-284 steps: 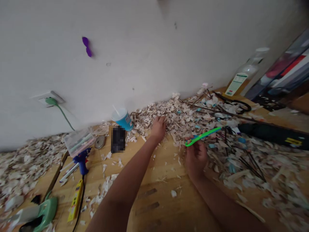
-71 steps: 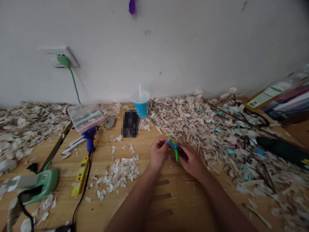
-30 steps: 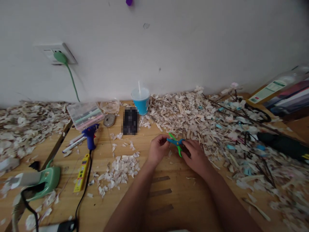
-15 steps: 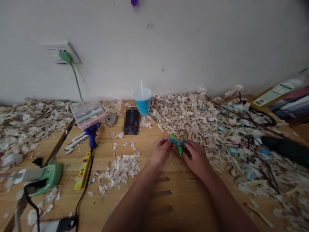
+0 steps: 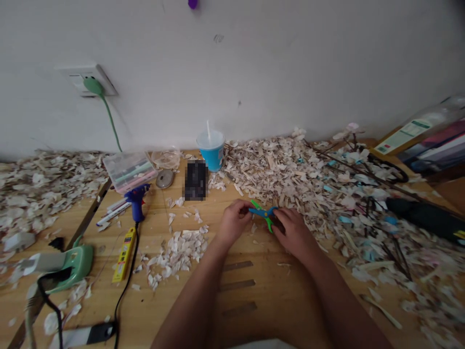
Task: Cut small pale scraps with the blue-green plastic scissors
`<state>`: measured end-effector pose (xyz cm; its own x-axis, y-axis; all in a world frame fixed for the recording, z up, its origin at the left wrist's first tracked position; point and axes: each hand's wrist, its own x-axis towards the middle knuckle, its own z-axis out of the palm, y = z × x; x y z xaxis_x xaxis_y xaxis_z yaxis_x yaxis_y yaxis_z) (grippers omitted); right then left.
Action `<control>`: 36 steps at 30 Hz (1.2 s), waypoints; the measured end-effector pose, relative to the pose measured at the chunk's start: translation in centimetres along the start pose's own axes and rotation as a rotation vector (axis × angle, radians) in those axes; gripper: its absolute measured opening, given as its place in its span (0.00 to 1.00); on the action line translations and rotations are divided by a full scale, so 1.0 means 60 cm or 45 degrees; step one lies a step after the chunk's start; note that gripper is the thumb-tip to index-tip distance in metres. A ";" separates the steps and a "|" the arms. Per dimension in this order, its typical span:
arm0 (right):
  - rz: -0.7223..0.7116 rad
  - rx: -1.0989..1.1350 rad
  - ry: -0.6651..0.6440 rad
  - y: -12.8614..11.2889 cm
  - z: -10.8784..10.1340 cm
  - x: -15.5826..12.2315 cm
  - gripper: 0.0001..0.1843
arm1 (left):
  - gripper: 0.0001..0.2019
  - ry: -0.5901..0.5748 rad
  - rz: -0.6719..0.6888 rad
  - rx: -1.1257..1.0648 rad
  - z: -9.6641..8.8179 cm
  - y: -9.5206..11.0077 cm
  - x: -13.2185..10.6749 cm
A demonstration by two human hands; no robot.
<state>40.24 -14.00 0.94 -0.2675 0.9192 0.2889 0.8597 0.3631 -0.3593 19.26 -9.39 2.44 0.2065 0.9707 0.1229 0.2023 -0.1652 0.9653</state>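
Observation:
My right hand [image 5: 295,231] is closed around the handles of a small pair of blue and green scissors [image 5: 263,213], above the wooden table [image 5: 276,300]. The scissor blades are spread apart and point left. At their tips is my left hand [image 5: 234,221], its thumb and fingers pinched together. Whatever sits in that pinch is too small or hidden to make out. A heap of pale dried petal-like scraps [image 5: 269,167] lies behind the hands, and a smaller pile of petal-like pieces [image 5: 183,249] is to the left of my left forearm.
A blue cup [image 5: 212,157] with a straw stands near the wall, beside a blurred dark object [image 5: 196,180]. At left lie a blue glue gun [image 5: 137,203], a yellow box [image 5: 124,255], a pen case [image 5: 129,169] and a green power strip [image 5: 78,271]. Branches [image 5: 359,170] lie at right.
My left hand has shifted slightly left, away from the right hand. The scissors stay in my right hand with their blades apart. The whole view has moved a little.

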 end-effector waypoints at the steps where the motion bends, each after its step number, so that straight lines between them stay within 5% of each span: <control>1: 0.000 -0.008 -0.008 0.000 0.000 0.000 0.17 | 0.11 0.002 0.016 0.025 -0.001 0.002 0.000; 4: 0.010 -0.012 -0.007 -0.001 0.002 0.000 0.16 | 0.09 0.043 -0.064 -0.072 0.004 0.005 0.000; 12: 0.031 -0.012 0.032 0.000 0.005 0.000 0.15 | 0.15 0.032 -0.532 -0.949 0.045 -0.010 -0.008; 24: -0.008 0.054 -0.032 0.004 0.000 0.000 0.16 | 0.09 -0.033 -0.025 0.001 -0.001 -0.007 0.000; 30: -0.009 0.059 -0.034 0.002 -0.002 0.000 0.17 | 0.09 -0.091 0.034 0.104 -0.003 -0.004 -0.002; 33: -0.001 0.056 -0.020 0.001 0.000 0.000 0.16 | 0.06 0.015 -0.132 -0.203 0.017 -0.003 -0.005; 36: 0.010 0.043 0.007 0.002 0.006 -0.001 0.17 | 0.09 0.098 -0.391 -0.816 0.043 0.003 -0.012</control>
<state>40.20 -13.93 0.56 -0.2582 0.9213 0.2908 0.8468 0.3607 -0.3910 21.64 -10.57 1.91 0.1578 0.9704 -0.1830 -0.3667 0.2296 0.9015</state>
